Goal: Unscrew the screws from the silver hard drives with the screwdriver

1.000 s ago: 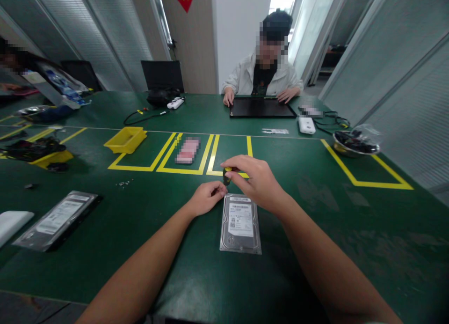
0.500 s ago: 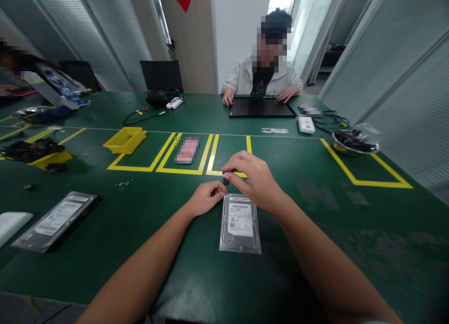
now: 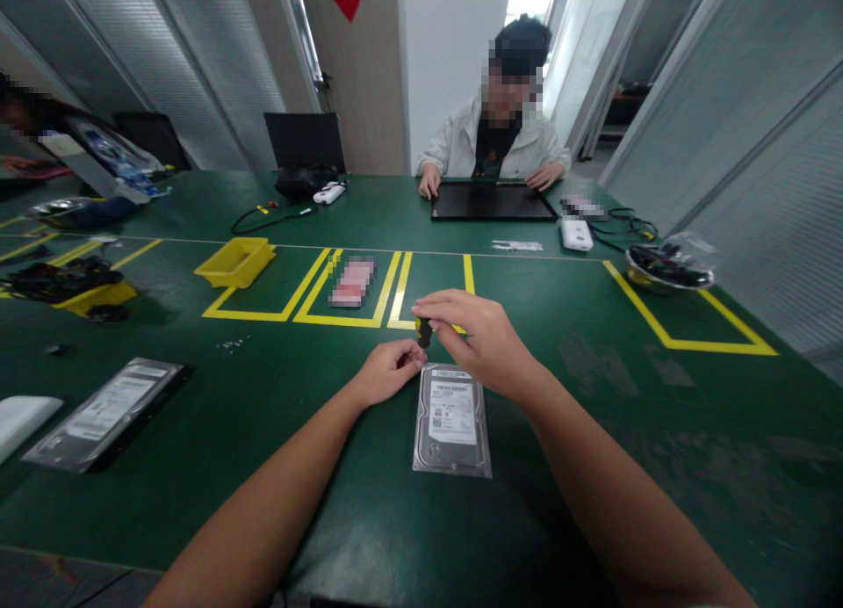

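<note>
A silver hard drive [image 3: 453, 415] with a white label lies flat on the green table in front of me. Over its far left corner stands a short black-and-yellow screwdriver [image 3: 422, 330], roughly upright. My right hand [image 3: 478, 331] has its thumb and fingers around the handle, the fingers reaching over the top. Beside the same corner, my left hand [image 3: 390, 369] rests with fingertips pinched together near the screwdriver's lower end. What those fingertips hold, if anything, is hidden, and so is the screwdriver's tip.
Left of me lie another hard drive [image 3: 109, 413] and a white object [image 3: 25, 422]. Several tiny pieces [image 3: 235, 344] are scattered near a yellow bin [image 3: 235, 263]. A metal bowl [image 3: 668, 270] holds dark items at right. Opposite, a person [image 3: 493, 142] handles a black panel [image 3: 493, 201].
My right-hand fingers have shifted and straightened over the screwdriver, showing more of its yellow-and-black handle. My left hand and the hard drive stay in place.
</note>
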Action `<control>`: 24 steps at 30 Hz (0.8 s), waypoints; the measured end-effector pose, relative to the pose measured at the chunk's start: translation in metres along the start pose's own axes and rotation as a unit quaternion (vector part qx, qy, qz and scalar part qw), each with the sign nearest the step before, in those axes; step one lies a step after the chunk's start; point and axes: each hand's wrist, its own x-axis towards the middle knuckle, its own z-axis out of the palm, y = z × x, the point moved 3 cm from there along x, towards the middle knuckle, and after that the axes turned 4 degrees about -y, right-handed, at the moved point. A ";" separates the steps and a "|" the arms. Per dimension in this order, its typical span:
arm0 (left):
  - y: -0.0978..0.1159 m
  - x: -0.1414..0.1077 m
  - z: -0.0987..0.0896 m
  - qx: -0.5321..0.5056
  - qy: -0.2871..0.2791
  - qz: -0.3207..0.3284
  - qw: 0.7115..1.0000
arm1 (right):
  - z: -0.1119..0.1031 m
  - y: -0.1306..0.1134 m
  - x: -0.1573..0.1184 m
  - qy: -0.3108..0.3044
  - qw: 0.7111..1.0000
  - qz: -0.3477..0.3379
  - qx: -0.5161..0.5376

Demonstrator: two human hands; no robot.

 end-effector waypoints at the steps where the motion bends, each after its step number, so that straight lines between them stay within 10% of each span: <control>1: 0.000 0.000 0.000 0.000 0.001 0.002 1.000 | 0.000 0.000 0.000 -0.002 1.000 0.001 -0.002; 24: 0.003 0.000 0.000 0.009 0.004 0.006 1.000 | -0.001 -0.004 0.000 0.011 0.997 0.023 -0.073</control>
